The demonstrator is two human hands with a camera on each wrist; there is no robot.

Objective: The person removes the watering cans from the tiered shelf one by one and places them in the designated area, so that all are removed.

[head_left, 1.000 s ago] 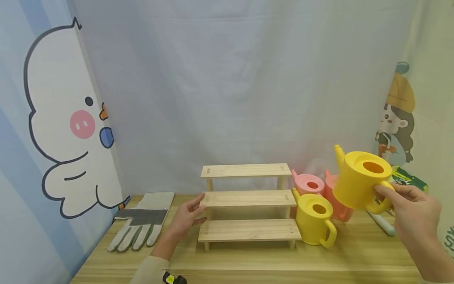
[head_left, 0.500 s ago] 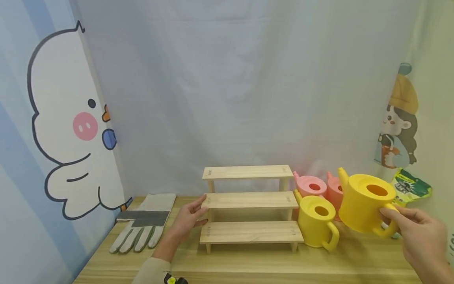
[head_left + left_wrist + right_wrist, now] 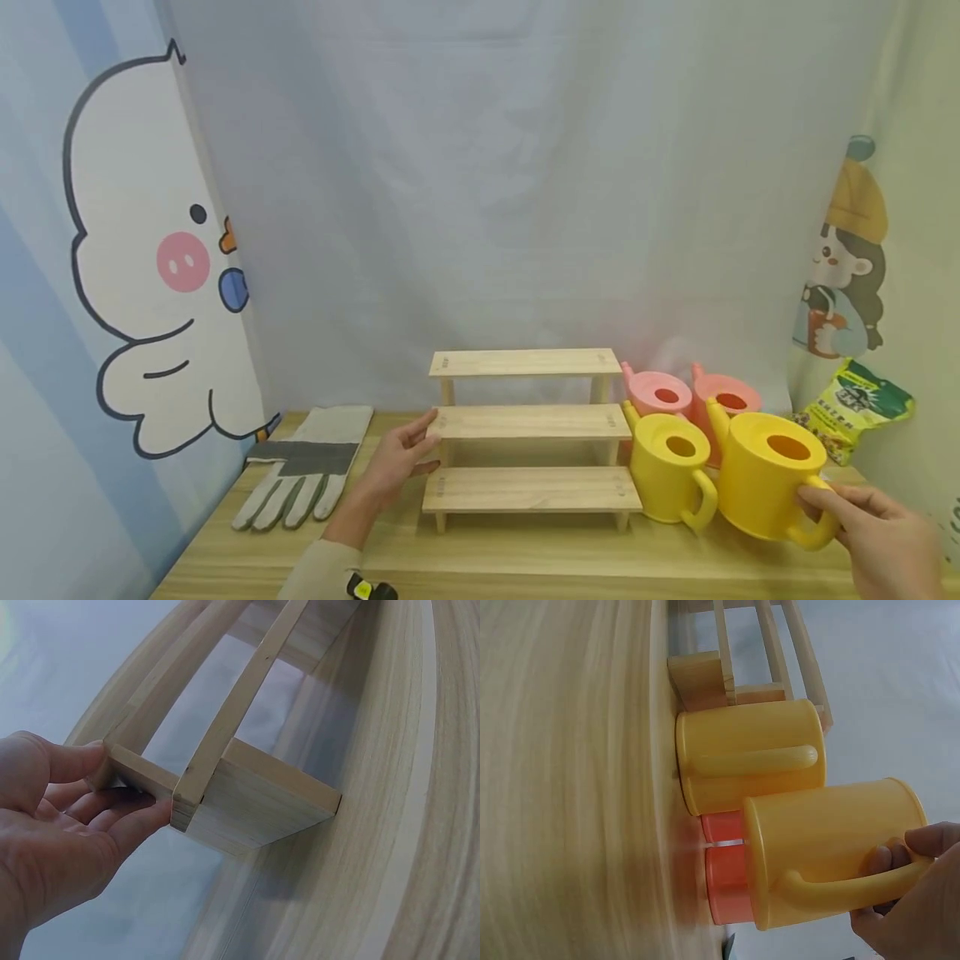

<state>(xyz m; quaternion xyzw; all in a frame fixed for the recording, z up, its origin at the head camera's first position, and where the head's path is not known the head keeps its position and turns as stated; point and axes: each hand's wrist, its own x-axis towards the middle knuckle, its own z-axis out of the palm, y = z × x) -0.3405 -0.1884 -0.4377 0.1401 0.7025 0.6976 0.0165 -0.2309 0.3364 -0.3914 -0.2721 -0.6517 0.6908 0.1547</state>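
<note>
A three-tier wooden shelf stand (image 3: 531, 421) stands on the table. My left hand (image 3: 396, 465) holds its left end; in the left wrist view the thumb lies on the wood and the fingers curl beneath. My right hand (image 3: 885, 529) grips the handle of a yellow watering can (image 3: 761, 475), held upright. The right wrist view shows this can's base raised off the table (image 3: 570, 795). To its left, a second yellow watering can (image 3: 663, 471) stands by the stand's right end. Behind them are two pink watering cans (image 3: 651, 390), partly hidden.
A grey and white work glove (image 3: 311, 462) lies left of the stand. At the back right, a green and yellow bag (image 3: 851, 408) leans near the side curtain. A pale curtain (image 3: 525, 183) hangs behind everything.
My right hand has lowered the yellow watering can beside the other yellow one. The bag behind it has come into fuller view. My left hand has stayed on the stand.
</note>
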